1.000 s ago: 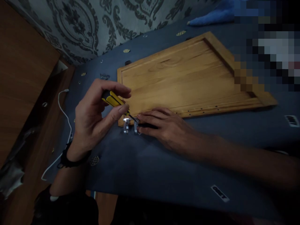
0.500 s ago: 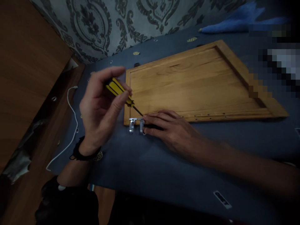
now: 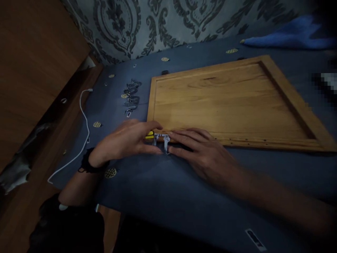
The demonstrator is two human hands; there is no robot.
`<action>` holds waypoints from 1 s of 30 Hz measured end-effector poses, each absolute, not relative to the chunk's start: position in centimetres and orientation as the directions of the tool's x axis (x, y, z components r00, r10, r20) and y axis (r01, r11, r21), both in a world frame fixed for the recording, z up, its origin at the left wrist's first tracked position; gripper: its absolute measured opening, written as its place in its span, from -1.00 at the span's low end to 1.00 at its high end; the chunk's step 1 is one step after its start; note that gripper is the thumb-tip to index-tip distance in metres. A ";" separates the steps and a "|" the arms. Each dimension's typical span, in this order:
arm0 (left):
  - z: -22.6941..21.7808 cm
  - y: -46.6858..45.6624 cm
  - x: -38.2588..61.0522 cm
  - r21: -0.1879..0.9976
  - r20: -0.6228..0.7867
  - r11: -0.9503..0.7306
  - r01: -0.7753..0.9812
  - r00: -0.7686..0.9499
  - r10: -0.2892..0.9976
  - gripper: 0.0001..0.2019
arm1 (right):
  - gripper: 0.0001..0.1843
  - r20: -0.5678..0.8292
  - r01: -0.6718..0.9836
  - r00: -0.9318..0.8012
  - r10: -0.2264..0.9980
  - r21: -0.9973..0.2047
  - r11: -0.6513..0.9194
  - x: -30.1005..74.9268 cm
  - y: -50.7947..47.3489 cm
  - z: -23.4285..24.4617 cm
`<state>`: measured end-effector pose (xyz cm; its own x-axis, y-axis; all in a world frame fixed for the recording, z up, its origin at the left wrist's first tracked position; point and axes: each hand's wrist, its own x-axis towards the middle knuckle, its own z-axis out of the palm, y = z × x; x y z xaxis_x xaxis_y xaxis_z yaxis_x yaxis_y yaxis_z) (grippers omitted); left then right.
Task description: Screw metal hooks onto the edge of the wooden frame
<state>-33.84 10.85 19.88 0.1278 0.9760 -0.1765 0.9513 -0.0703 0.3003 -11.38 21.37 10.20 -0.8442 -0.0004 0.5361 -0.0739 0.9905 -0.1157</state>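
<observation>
A wooden framed panel (image 3: 205, 102) lies flat on a dark blue patterned cloth. At its near left corner sits a silver metal fitting (image 3: 166, 138) with two curved, hook-like legs hanging over the edge. My left hand (image 3: 126, 138) is closed around a yellow and black screwdriver (image 3: 150, 135), tucked low in the fingers. Its thumb and index finger reach to either side of the fitting. My right hand (image 3: 200, 147) rests on the panel's near edge, fingertips against the fitting's right end. The screwdriver's shaft is hidden.
Several small metal fittings (image 3: 131, 95) lie left of the panel. A white cable (image 3: 85, 119) runs along the cloth's left side. Blue fabric (image 3: 292, 33) lies at the back right. A wooden cabinet side (image 3: 34, 52) stands on the left, and a patterned wall rises behind.
My left hand has come down to the fitting, and the screwdriver is turned back into the fingers. My right hand keeps its place on the edge. The view has shifted slightly.
</observation>
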 end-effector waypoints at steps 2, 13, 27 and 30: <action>19.3 11.0 -33.4 0.246 -0.221 -0.062 0.967 0.118 0.968 -0.42 | -0.64 0.528 -0.065 -0.849 0.004 -0.113 0.991 -11.3 21.4 10.2; 18.5 11.2 -32.6 0.165 -0.235 -0.074 0.983 0.112 0.966 -0.45 | -0.64 0.528 -0.097 -0.849 0.003 -0.162 0.982 -11.3 21.5 10.3; 18.8 11.1 -32.2 0.213 -0.206 -0.071 0.974 0.116 0.972 -0.55 | -0.64 0.541 -0.090 -0.841 -0.005 -0.130 0.987 -11.3 21.2 10.4; 18.9 11.1 -32.1 0.196 -0.200 -0.077 0.977 0.117 0.973 -0.57 | -0.63 0.524 -0.081 -0.851 0.001 -0.133 0.988 -11.3 21.2 10.4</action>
<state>-32.11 11.15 18.92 0.1169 0.9727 -0.2004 0.9775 -0.0770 0.1965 -11.29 21.21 10.43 -0.8514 0.0012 0.5245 -0.0807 0.9878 -0.1333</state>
